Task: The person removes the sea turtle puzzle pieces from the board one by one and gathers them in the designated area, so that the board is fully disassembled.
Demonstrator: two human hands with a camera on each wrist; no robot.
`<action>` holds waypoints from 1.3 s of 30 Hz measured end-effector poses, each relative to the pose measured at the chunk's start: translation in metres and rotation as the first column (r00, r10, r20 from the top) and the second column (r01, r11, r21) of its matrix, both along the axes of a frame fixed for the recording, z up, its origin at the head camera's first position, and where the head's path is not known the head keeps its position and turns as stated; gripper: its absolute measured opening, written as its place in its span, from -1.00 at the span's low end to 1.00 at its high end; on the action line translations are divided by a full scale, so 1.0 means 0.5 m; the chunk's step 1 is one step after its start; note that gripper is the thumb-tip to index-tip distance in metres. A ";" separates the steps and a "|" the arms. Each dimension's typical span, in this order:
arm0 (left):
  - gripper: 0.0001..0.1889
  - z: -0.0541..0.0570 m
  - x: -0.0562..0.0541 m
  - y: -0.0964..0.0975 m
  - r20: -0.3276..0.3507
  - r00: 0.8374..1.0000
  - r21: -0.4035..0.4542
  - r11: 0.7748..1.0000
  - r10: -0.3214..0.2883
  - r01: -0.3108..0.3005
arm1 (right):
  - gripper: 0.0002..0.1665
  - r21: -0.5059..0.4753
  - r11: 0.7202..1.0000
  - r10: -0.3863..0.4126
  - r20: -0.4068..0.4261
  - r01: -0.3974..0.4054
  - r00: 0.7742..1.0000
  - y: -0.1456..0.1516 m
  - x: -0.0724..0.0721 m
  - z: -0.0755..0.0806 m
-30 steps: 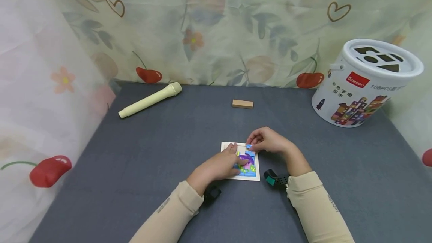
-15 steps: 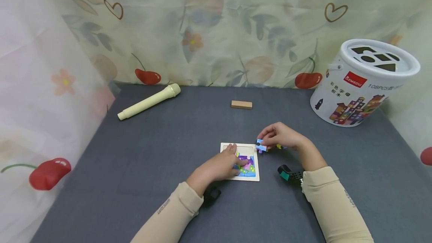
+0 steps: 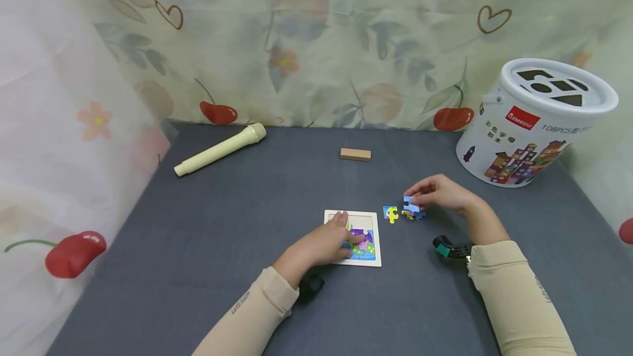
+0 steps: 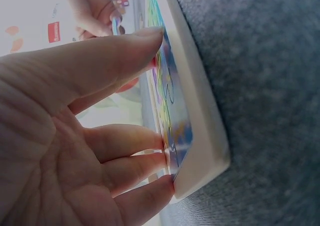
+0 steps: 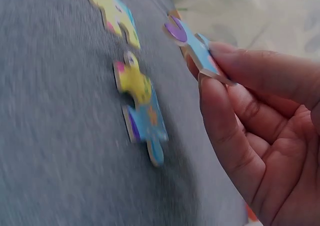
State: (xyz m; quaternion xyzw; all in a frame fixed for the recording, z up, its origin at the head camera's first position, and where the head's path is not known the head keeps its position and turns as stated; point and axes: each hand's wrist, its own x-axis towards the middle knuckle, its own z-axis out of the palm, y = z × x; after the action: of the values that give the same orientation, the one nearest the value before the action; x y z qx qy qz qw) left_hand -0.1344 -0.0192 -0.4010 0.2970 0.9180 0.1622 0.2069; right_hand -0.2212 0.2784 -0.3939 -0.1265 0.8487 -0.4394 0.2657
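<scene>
A small wooden puzzle tray lies on the table, its lower part filled with purple, green and blue pieces. My left hand rests on it, with fairly straight fingers touching the pieces and tray in the left wrist view. My right hand pinches a blue puzzle piece between thumb and fingers, off to the right of the tray. Below that hand lies a blue and yellow puzzle piece, flat on the table. Left of it is a yellow and blue puzzle piece.
A wooden block lies behind the tray. A cream toy microphone is at the back left. The white block bucket stands at the back right, before a printed curtain.
My right hand has moved away from the tray's upper right corner, rightward, carrying the blue puzzle piece. Pieces beside the tray are now uncovered. The left hand has stayed in place.
</scene>
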 end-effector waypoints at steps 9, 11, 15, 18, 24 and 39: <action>-0.56 -0.002 -0.001 0.002 -0.004 1.000 -0.012 1.000 -0.003 0.003 | -0.55 -0.005 0.999 -0.041 0.040 0.041 0.998 0.052 0.005 -0.011; -0.56 -0.003 -0.001 0.002 -0.006 1.000 -0.013 1.000 -0.006 0.006 | -0.54 0.001 0.999 -0.045 0.046 0.045 0.998 0.060 0.007 -0.013; -0.56 -0.006 -0.002 0.002 -0.017 1.000 -0.017 1.000 -0.017 0.016 | -0.53 0.007 0.999 -0.046 0.059 0.046 0.997 0.072 0.010 -0.017; -0.57 -0.008 -0.003 0.003 -0.024 0.999 -0.018 1.000 -0.022 0.022 | -0.53 0.017 0.999 -0.041 0.061 0.040 0.997 0.079 0.010 -0.019; -0.56 -0.005 -0.002 0.002 -0.018 1.000 -0.015 1.000 -0.006 0.006 | -0.55 0.052 0.998 -0.041 0.058 0.038 0.997 0.095 0.011 -0.021; -0.55 -0.004 -0.001 0.003 -0.003 1.000 -0.016 1.000 0.013 -0.013 | -0.66 0.112 0.993 -0.025 0.002 0.024 1.000 0.096 0.017 -0.022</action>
State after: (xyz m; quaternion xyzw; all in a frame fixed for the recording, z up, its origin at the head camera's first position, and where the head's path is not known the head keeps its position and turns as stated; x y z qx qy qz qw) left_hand -0.1349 -0.0179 -0.4030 0.2894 0.9215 0.1557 0.2071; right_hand -0.2129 0.3262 -0.4047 -0.1001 0.8731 -0.3944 0.2683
